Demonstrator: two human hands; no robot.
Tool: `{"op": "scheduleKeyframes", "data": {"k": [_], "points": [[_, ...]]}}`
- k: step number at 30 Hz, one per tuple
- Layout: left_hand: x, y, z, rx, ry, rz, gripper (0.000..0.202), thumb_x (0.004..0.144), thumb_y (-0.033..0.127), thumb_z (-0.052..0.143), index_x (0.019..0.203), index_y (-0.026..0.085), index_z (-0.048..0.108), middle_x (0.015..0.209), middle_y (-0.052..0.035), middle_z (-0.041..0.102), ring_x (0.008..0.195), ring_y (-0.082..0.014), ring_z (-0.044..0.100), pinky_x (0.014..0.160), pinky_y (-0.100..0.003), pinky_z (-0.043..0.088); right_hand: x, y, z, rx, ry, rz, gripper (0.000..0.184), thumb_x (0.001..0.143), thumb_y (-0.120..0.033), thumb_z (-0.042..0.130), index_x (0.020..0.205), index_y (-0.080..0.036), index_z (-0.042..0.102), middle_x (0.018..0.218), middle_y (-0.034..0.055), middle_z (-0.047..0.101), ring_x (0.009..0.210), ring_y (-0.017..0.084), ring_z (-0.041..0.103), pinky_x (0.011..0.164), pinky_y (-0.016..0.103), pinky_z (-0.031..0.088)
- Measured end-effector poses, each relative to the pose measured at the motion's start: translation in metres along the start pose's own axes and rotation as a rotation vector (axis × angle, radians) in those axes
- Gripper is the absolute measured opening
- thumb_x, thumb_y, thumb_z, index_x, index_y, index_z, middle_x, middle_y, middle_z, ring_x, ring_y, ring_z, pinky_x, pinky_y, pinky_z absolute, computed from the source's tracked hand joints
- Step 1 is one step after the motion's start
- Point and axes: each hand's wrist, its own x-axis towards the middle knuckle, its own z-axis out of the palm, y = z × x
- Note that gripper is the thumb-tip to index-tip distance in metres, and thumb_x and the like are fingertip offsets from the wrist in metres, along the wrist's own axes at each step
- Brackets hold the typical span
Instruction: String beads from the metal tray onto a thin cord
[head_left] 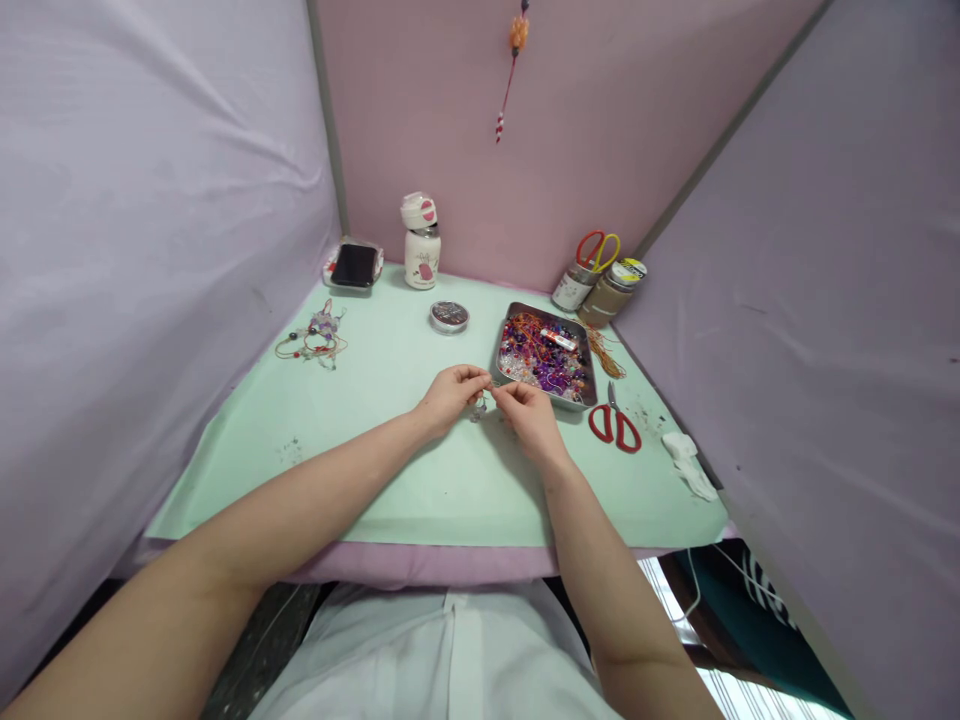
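My left hand (450, 396) and my right hand (531, 418) meet over the middle of the table, fingertips nearly touching. Each pinches a small beaded string whose thread is too fine to make out. A cluster of clear beads (478, 409) dangles from it, just under the left fingers. Close behind the right hand lies a metal tray (576, 405) full of purple, red, orange and clear beads, with a small white tube (559, 340) on top. Red-handled scissors (615, 425) rest to the right of the tray, blades pointing away from me.
Finished-looking beaded strings (319, 338) lie at left. Behind stand a phone (355, 266), a white bottle (422, 250), a round container (449, 317), a can with scissors (574, 287) and a brown jar (609, 297). Orange threads (606, 354) and crumpled tissue (688, 465) lie right. A beaded pendant (517, 35) hangs above.
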Motion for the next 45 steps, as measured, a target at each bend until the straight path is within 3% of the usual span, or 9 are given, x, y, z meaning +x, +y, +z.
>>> {"op": "scheduleKeyframes", "data": {"k": [7,13,23,28,33,38,45], "points": [[-0.001,-0.002,0.005,-0.034,0.055,0.032,0.024,0.062,0.03,0.074,0.073,0.013,0.062,0.063,0.0005,0.057,0.053,-0.0066,0.043,0.053,-0.023,0.033,0.0,0.005,0.005,-0.048,0.062,-0.006,0.028,0.068,-0.045,0.069,0.063,-0.018,0.061,0.053,-0.0038,0.049,0.045,0.008,0.031,0.045,0.025,0.025],[-0.004,-0.004,0.007,-0.097,0.022,0.001,0.024,0.063,0.029,0.074,0.074,0.013,0.06,0.061,0.0019,0.055,0.052,-0.0055,0.043,0.053,-0.021,0.034,0.001,0.007,0.005,-0.091,0.068,-0.038,0.034,0.069,-0.05,0.069,0.062,-0.018,0.058,0.054,-0.0029,0.049,0.048,0.009,0.035,0.047,0.025,0.028],[0.0,-0.007,0.006,-0.041,0.049,0.014,0.016,0.071,0.024,0.069,0.075,0.014,0.057,0.06,0.0032,0.051,0.05,-0.0049,0.041,0.05,-0.02,0.031,0.0,0.007,0.004,-0.249,0.104,-0.365,0.021,0.073,-0.034,0.067,0.087,-0.023,0.057,0.081,0.0004,0.057,0.065,0.013,0.047,0.064,0.028,0.04],[-0.001,-0.008,0.005,0.036,0.034,0.036,0.014,0.074,0.024,0.067,0.075,0.014,0.058,0.056,0.0043,0.048,0.048,-0.0051,0.039,0.048,-0.02,0.029,-0.005,-0.001,0.002,-0.283,0.098,-0.451,0.01,0.077,-0.033,0.064,0.077,-0.024,0.061,0.079,0.0018,0.055,0.072,0.016,0.048,0.069,0.03,0.039],[-0.003,-0.007,0.007,0.037,-0.002,0.026,0.011,0.074,0.022,0.066,0.076,0.014,0.058,0.058,0.003,0.051,0.047,-0.0051,0.038,0.046,-0.02,0.028,-0.002,-0.003,-0.001,-0.185,0.117,-0.366,0.015,0.077,-0.035,0.062,0.07,-0.022,0.06,0.074,0.001,0.057,0.071,0.016,0.049,0.071,0.03,0.04],[-0.004,-0.006,0.008,0.053,-0.042,-0.004,0.012,0.073,0.02,0.065,0.083,0.013,0.062,0.069,-0.0005,0.059,0.052,-0.0058,0.044,0.051,-0.021,0.033,0.005,0.002,-0.003,0.002,0.13,-0.165,0.02,0.075,-0.041,0.062,0.073,-0.022,0.057,0.067,-0.0009,0.053,0.063,0.014,0.045,0.055,0.026,0.036],[-0.007,-0.003,0.008,0.073,-0.078,-0.008,0.016,0.069,0.02,0.067,0.083,0.014,0.063,0.068,0.0005,0.06,0.057,-0.0067,0.046,0.057,-0.023,0.035,0.007,0.004,-0.005,0.049,0.136,-0.149,0.021,0.075,-0.042,0.063,0.072,-0.023,0.056,0.062,-0.0031,0.049,0.055,0.011,0.039,0.051,0.025,0.031]]}}
